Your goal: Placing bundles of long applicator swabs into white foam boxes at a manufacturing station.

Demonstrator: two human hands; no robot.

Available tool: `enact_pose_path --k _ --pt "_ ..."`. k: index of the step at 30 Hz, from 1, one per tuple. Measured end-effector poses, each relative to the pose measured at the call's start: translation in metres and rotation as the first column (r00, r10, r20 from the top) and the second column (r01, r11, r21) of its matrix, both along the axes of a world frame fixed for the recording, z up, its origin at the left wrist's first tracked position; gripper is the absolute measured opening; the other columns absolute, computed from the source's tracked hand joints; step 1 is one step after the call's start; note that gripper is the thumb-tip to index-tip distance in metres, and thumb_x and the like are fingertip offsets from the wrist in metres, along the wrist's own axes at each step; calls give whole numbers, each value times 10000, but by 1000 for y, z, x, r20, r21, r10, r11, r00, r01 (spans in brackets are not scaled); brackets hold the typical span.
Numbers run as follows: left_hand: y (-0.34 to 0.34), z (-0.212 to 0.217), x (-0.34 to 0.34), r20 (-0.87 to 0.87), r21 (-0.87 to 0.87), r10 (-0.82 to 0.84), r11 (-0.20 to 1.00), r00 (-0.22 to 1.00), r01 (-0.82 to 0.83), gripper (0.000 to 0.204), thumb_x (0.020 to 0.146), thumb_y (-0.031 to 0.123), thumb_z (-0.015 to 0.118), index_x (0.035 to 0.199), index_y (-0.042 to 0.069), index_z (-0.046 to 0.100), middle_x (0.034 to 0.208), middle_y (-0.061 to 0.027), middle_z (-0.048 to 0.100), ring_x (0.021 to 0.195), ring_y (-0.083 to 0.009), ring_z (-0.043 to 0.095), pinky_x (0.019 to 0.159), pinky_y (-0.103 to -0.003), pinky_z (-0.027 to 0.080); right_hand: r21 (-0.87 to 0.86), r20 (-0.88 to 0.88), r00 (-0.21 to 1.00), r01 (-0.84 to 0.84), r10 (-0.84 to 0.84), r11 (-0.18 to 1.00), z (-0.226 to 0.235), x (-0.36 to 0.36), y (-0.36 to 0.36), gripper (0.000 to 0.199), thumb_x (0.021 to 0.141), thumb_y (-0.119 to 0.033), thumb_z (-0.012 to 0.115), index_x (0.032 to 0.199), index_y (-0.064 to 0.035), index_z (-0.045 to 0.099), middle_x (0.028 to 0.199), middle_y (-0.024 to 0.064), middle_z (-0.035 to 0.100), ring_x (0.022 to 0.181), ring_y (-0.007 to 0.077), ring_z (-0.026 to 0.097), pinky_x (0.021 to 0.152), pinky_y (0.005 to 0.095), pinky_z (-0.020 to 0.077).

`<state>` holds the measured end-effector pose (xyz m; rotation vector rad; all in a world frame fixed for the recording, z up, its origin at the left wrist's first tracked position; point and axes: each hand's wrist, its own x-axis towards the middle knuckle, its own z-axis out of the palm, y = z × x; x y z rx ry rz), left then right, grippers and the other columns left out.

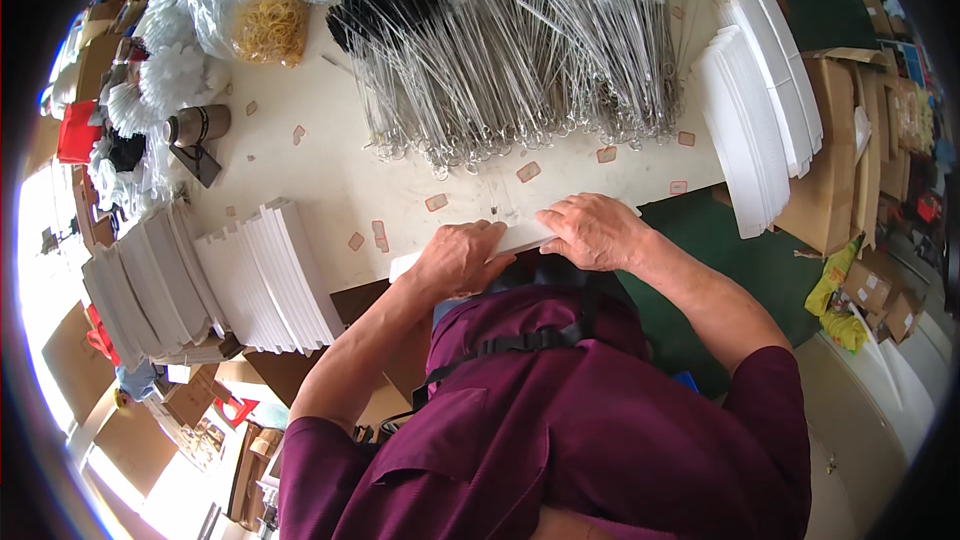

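Note:
At the near edge of the table, both hands are on a long, narrow white box point(524, 236), apparently of folded card. My left hand point(457, 258) closes over its left part, thumb on the near side and fingers curled on top. My right hand point(593, 230) grips the right part, thumb pressed on the near edge. Much of the box lies under the hands. Just beyond it, a big pile of thin wire-handled brushes point(500, 70) covers the far table, with loops at the near ends and black or white bristles at the far ends.
Stacks of flat white boxes stand at left point(265, 275) and right point(745, 120). Far left are a bag of yellow rubber bands point(270, 25), white bristle bundles point(180, 80) and a metal flask point(197, 125). Small printed slips dot the table point(340, 180). Brown cartons point(825, 155) stand at right.

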<state>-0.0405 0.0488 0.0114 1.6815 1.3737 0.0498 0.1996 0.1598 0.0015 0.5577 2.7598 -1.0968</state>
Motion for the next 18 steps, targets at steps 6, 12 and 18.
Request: enact_pose_path --k 6,12,18 --pt "-13 -3 2 66 9 55 998 996 -56 353 926 321 674 1097 20 606 921 -212 655 880 -427 650 791 -508 508 -156 186 982 4 25 988 22 -8 18 458 932 -457 652 828 -11 676 851 199 700 884 362 699 825 463 542" --pt "-12 1 7 117 -73 89 994 989 -80 325 952 332 630 1076 31 625 937 -222 654 892 -431 650 805 -502 506 39 -66 993 101 -98 994 0 -5 0 405 939 -367 680 692 -55 603 631 151 634 636 361 665 587 456 522" --pt "-12 2 15 233 -403 163 913 959 -58 294 996 309 550 1063 37 640 886 -210 644 838 -400 650 770 -494 502 72 -246 961 150 -128 986 -20 -1 -13 409 921 -284 710 604 -83 545 532 127 586 487 347 616 452 437 482"
